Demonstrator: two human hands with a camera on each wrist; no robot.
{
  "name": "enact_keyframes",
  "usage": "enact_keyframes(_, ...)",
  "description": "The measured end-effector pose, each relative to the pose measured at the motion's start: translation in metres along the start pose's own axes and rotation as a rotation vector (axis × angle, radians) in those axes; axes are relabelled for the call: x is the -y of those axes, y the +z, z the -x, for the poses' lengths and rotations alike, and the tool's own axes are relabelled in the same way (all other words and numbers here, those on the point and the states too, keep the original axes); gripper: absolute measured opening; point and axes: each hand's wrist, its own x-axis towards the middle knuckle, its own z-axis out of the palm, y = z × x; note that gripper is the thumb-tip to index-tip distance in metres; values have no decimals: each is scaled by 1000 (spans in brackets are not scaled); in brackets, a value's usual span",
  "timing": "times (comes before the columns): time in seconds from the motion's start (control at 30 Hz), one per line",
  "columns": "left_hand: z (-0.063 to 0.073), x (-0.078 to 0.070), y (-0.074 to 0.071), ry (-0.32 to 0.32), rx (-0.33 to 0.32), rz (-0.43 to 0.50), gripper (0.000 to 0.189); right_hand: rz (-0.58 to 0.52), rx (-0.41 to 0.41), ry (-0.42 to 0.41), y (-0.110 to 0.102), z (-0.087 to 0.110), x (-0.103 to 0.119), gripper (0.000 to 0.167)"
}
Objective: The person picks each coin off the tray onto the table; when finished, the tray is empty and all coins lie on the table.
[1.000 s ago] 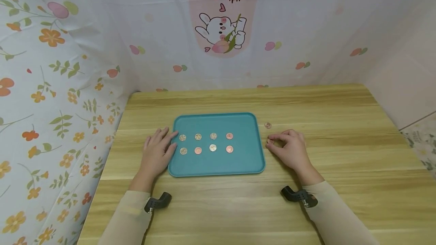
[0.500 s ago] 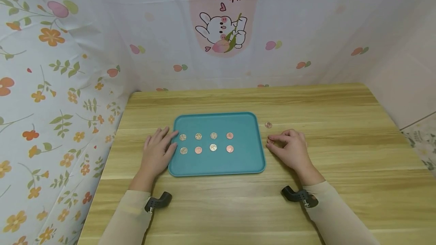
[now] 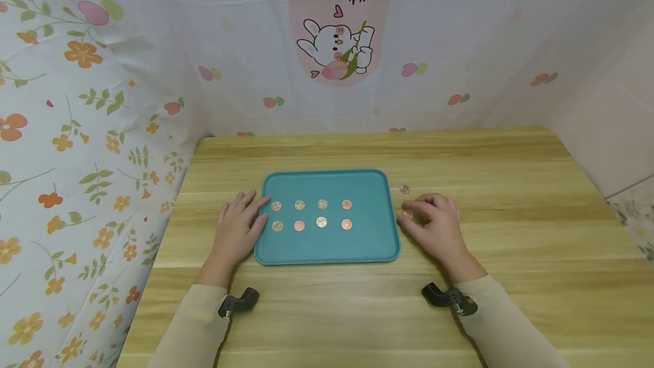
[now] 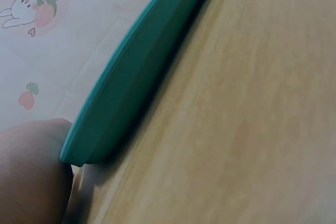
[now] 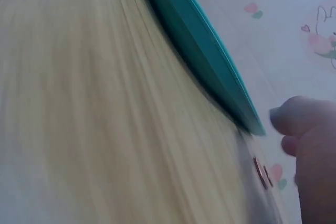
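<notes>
A teal tray lies on the wooden table, bearing two rows of small coins, some gold-coloured and some coppery, such as a copper coin. My left hand rests at the tray's left rim with its fingers loosely spread. Just outside the right rim, my right hand has its thumb and index finger parted over another coin. In the right wrist view the fingertips stand apart from two copper coins on the table. One more coin lies beyond that hand.
The wooden table reaches back to a white cloth with a rabbit print. A flowered cloth hangs along the left side. Black wrist mounts sit on both sleeves.
My right thumb and index finger have opened away from the coin by the tray, which now shows between them. The left hand stays at the rim. The head view has shifted slightly.
</notes>
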Motion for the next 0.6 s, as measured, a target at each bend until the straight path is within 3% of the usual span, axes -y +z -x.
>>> enact_keyframes(0.13, 0, -1, -1, 4, -5, 12, 44, -25, -64, -113, 9, -5, 6, 26)
enact_keyframes(0.23, -1, -1, -2, 6, -14, 15, 44, 35, -69, -152, 17, -8, 20, 28)
enact_keyframes(0.43, -1, -2, -2, 6, -23, 11, 44, 176, -22, -176, 33, -13, 48, 34)
enact_keyframes(0.6, -1, -3, 1, -1, -12, 5, 44, 226, 56, -262, 46, -13, 68, 33)
